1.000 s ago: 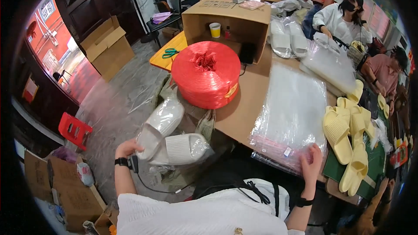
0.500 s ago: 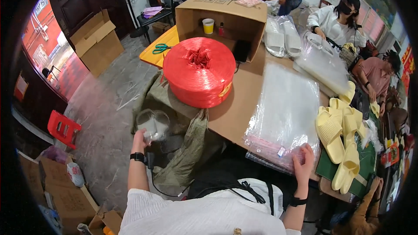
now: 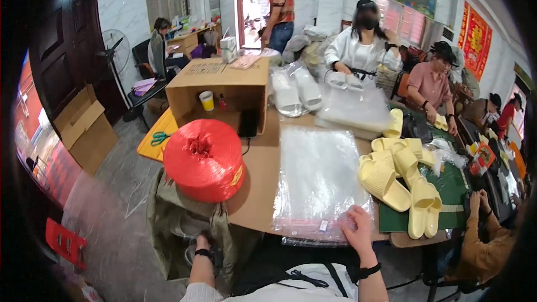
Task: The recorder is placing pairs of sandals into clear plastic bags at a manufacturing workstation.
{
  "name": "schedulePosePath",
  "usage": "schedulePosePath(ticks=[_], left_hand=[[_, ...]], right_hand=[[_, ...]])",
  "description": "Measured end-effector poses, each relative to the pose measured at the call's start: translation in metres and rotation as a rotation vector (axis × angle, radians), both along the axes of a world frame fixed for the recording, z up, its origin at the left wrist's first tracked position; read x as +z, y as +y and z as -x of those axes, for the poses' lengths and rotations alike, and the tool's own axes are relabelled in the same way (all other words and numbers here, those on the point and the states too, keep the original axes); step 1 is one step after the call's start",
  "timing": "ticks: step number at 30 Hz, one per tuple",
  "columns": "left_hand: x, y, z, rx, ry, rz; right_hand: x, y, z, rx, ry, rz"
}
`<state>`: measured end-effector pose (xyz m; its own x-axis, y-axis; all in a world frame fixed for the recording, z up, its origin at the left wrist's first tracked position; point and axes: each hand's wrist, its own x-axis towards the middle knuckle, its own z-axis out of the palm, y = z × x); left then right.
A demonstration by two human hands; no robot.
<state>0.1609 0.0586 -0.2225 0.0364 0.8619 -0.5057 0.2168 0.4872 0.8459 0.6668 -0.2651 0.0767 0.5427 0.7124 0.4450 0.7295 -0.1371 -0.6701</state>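
Note:
My left hand point(image 3: 202, 242) reaches down into the mouth of an olive-green woven sack point(image 3: 159, 226) at the table's left front. Clear-wrapped grey items point(image 3: 193, 225) lie around it inside; its fingers are mostly hidden. On the brown cardboard tabletop rests a stack of clear plastic bags point(image 3: 319, 173) with a pink-printed lower edge. My right hand point(image 3: 359, 228) touches the stack's near right corner, thumb and fingers apart. Beside that hand, several pale yellow slides point(image 3: 386, 182) lie on a green cutting mat point(image 3: 397, 219).
A big red roll of plastic twine point(image 3: 204, 162) stands at the table's left edge. Behind it are an open cardboard box point(image 3: 218, 72) and green-handled scissors point(image 3: 160, 137). Bagged white slides point(image 3: 296, 92) lie further back. A masked person point(image 3: 366, 50) and other people work on the right.
My left hand has gone lower into the sack with the clear-wrapped item it carried. My right hand stays at the bags' corner. The view has swung right and up.

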Motion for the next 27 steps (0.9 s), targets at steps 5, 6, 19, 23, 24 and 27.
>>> schedulePosePath(ticks=[5,6,19,23,24,27], left_hand=[[0.087,-0.006,0.001,0.553,-0.245,-0.245],[0.104,-0.002,-0.001,0.651,-0.111,-0.379],[0.381,-0.151,-0.258,-0.827,0.122,-1.442],[0.36,-0.16,-0.316,-1.116,0.131,-1.42],[0.352,-0.159,-0.325,-1.148,0.194,-1.43],[0.325,-0.155,-0.335,-1.194,0.282,-1.401]], right_hand=[[-0.001,-0.011,-0.003,-0.021,-0.113,-0.017],[-0.003,-0.01,-0.003,-0.039,-0.112,-0.024],[-0.009,-0.004,-0.009,-0.048,-0.124,-0.058],[-0.01,-0.009,-0.008,-0.039,-0.075,-0.079],[-0.011,-0.009,-0.007,-0.056,-0.084,-0.077],[-0.01,-0.011,-0.005,-0.052,-0.09,-0.086]])
